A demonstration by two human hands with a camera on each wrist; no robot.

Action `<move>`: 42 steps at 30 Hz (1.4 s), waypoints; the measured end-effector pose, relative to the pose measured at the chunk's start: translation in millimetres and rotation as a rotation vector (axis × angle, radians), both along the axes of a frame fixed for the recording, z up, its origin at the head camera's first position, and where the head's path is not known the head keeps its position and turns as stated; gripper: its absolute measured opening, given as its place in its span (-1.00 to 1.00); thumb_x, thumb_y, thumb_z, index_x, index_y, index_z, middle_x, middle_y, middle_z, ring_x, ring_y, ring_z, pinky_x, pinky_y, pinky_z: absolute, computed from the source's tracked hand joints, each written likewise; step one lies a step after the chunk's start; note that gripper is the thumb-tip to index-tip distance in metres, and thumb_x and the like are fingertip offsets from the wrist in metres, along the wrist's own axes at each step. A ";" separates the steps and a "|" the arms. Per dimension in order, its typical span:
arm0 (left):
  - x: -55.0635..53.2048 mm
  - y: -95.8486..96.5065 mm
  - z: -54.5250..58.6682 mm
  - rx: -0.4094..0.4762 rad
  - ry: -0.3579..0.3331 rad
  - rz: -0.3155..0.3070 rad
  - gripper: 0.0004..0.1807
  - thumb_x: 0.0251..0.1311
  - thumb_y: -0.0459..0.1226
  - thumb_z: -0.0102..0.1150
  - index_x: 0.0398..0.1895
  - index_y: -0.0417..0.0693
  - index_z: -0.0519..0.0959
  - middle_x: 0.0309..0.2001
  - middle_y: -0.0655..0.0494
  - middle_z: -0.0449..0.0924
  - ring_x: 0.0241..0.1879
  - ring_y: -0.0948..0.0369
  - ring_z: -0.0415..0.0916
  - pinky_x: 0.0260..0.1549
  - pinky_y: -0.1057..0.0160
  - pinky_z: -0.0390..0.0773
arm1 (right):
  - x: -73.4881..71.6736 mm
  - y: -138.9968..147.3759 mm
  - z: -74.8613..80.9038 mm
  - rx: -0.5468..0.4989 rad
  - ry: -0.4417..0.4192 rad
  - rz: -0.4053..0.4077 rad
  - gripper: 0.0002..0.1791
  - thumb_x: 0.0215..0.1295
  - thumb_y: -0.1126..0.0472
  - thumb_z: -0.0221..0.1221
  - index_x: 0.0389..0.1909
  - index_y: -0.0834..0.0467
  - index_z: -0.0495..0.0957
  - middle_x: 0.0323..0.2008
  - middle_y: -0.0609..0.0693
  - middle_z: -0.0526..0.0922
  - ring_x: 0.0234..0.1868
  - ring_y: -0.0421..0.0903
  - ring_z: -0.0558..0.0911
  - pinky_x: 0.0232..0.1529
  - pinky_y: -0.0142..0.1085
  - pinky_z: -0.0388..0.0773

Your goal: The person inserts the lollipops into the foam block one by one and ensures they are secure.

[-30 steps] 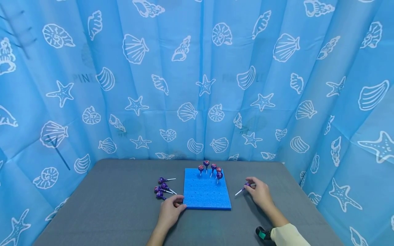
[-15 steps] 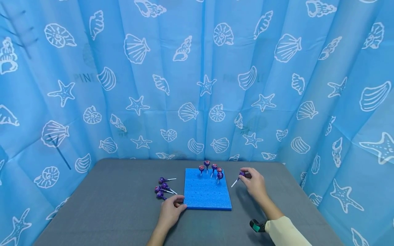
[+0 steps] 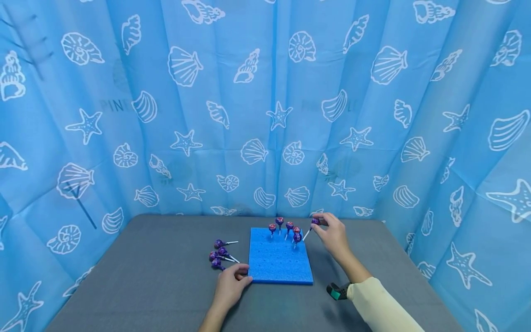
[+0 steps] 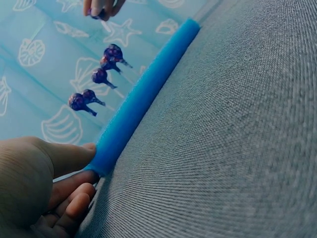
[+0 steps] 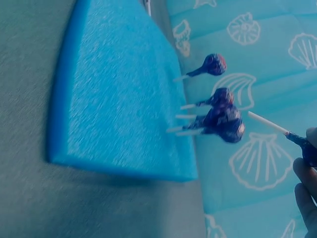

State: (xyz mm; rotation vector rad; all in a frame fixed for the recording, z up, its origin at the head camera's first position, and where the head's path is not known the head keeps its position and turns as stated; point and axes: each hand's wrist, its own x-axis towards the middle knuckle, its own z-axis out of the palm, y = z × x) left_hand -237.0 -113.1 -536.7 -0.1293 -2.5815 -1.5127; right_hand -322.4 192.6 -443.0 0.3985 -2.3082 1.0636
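Note:
A blue foam board (image 3: 279,263) lies flat on the table, and several purple-wrapped lollipops (image 3: 289,225) stand in it by their sticks, near its far and right edges. My left hand (image 3: 230,283) pinches the board's near left corner, thumb on top and index finger at the side, as the left wrist view shows. My right hand (image 3: 334,236) pinches another lollipop (image 3: 315,222) by its wrapped head, beyond the board's far right corner. Its white stick (image 5: 267,123) slants down toward the board, and in the right wrist view the stick's tip is apart from the foam.
Left of the board, several more lollipops (image 3: 218,253) lie loose on the grey tabletop (image 3: 157,276). A blue curtain with white shells (image 3: 265,152) hangs behind the table and at both sides. A black band with a green patch (image 3: 338,291) is at the right wrist.
My right hand has carried its lollipop left and away from me, from beside the board to its far right corner. The left hand keeps its place at the near left corner.

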 end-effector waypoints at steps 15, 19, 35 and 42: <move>0.5 -0.3 0.5 0.004 -0.002 0.000 -0.70 0.05 -0.33 0.41 -0.10 -0.11 0.65 -0.25 0.13 0.67 -0.38 0.26 0.47 -0.41 0.27 0.44 | -12.0 -28.8 4.0 0.057 0.074 0.082 -0.77 0.15 0.43 0.33 -0.16 0.24 0.62 -0.18 0.11 0.63 -0.15 0.04 0.60 -0.09 -0.03 0.54; 0.5 -0.2 -0.4 0.003 0.007 0.000 -0.70 0.05 -0.33 0.41 -0.10 -0.12 0.66 -0.25 0.13 0.67 -0.38 0.26 0.47 -0.41 0.28 0.44 | -14.0 -35.4 0.8 0.079 0.063 0.084 -0.77 0.15 0.43 0.33 -0.15 0.24 0.62 -0.17 0.09 0.63 -0.13 0.01 0.60 -0.09 -0.06 0.53; 0.8 0.7 -1.5 0.004 0.016 0.010 -0.71 0.05 -0.35 0.41 -0.11 -0.12 0.66 -0.26 0.14 0.67 -0.39 0.27 0.46 -0.42 0.29 0.44 | -22.9 -56.4 -21.6 0.244 0.127 0.050 -0.79 0.12 0.35 0.38 -0.20 0.18 0.66 -0.19 0.02 0.66 -0.11 0.02 0.57 -0.08 -0.04 0.50; 0.5 -0.7 -0.7 0.011 0.011 -0.001 -0.72 0.07 -0.34 0.40 -0.11 -0.11 0.66 -0.25 0.14 0.67 -0.38 0.26 0.46 -0.41 0.29 0.44 | -25.7 -60.2 -30.2 0.292 0.179 0.041 -0.74 0.04 0.37 0.42 -0.21 0.18 0.67 -0.19 0.02 0.68 -0.13 0.03 0.55 -0.08 0.00 0.44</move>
